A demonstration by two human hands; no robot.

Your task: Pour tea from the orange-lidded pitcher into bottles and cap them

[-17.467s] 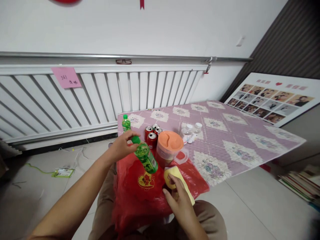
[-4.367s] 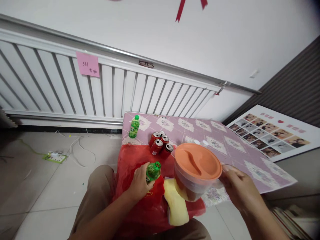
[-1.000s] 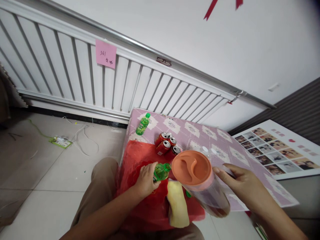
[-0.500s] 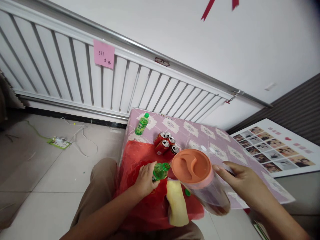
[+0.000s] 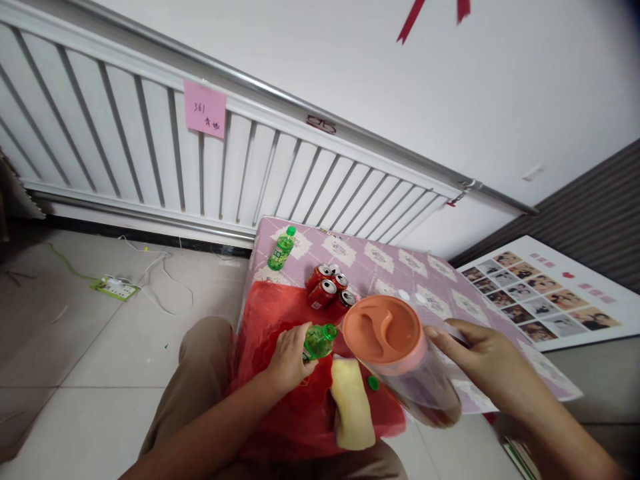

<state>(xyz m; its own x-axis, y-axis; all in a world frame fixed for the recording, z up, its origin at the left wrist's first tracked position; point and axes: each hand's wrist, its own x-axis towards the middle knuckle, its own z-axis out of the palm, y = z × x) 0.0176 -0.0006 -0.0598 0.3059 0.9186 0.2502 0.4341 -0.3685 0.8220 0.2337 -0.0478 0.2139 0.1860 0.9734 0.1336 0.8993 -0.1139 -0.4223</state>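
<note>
My left hand [image 5: 291, 358] is wrapped round a green plastic bottle [image 5: 320, 341] whose mouth is uncapped. In my right hand [image 5: 475, 350] is the handle of a clear pitcher [image 5: 425, 390] with an orange lid [image 5: 384, 328]. The pitcher is tilted left, its spout close to the bottle's mouth, and brown liquid lies in its lower part. A thin stream seems to run between spout and mouth. Below them a folded yellow cloth [image 5: 353, 403] rests on the red plastic sheet [image 5: 280, 303], beside a green cap [image 5: 373, 383].
Several opened red cans [image 5: 323, 293] stand together on the patterned tablecloth [image 5: 379, 258]. Behind them, a capped green bottle [image 5: 281, 249] stands near the table's far left corner. A white radiator [image 5: 295, 173] runs along the wall. A power strip [image 5: 114, 288] with cables lies on the floor.
The view has shifted slightly. Both hands keep their grip on the bottle and the pitcher, and a thin brownish stream now shows at the bottle's mouth.
</note>
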